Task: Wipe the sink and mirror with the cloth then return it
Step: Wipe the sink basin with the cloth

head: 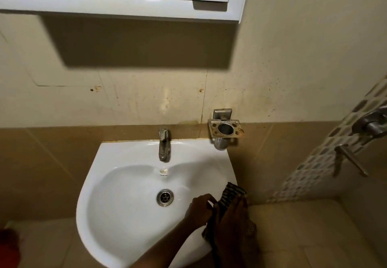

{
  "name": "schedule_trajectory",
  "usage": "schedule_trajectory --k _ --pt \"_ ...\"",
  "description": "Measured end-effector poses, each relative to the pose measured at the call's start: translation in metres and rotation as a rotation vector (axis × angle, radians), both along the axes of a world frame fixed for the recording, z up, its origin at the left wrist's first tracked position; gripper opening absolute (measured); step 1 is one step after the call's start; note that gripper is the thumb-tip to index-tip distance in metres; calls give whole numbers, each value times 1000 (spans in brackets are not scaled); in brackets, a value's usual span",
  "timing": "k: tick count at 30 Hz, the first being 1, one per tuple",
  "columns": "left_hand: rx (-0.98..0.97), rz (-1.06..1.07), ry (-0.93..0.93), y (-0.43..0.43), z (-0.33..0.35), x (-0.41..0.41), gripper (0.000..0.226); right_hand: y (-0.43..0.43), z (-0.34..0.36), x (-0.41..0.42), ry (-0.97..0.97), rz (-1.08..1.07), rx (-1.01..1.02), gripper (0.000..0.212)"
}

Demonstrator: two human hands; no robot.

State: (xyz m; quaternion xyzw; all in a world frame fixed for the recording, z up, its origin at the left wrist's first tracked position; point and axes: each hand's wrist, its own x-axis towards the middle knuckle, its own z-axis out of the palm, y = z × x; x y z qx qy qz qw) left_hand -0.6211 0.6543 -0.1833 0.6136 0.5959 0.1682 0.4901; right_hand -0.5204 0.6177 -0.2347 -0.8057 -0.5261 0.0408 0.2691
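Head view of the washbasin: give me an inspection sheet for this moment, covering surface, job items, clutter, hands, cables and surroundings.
Surface: white ceramic wall-mounted sink, bowl looks bare, round metal drain open.
Job's things: dark striped cloth at the sink's right rim; white-framed mirror above, only its lower edge in view.
Clutter: nothing seen in the bowl.
Hands: left hand pinches the cloth's edge; right hand lies on the cloth.
Cables: nothing seen.
Surroundings: chrome tap; rusty metal tumbler holder on the stained beige wall; metal fittings at right; red object at lower left, blurred.
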Motion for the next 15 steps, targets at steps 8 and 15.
schedule_trajectory --k 8,15 --pt "302 259 83 37 23 -46 25 92 6 20 -71 86 -187 67" --pt "371 601 79 53 49 -142 42 162 24 5 12 122 -180 62"
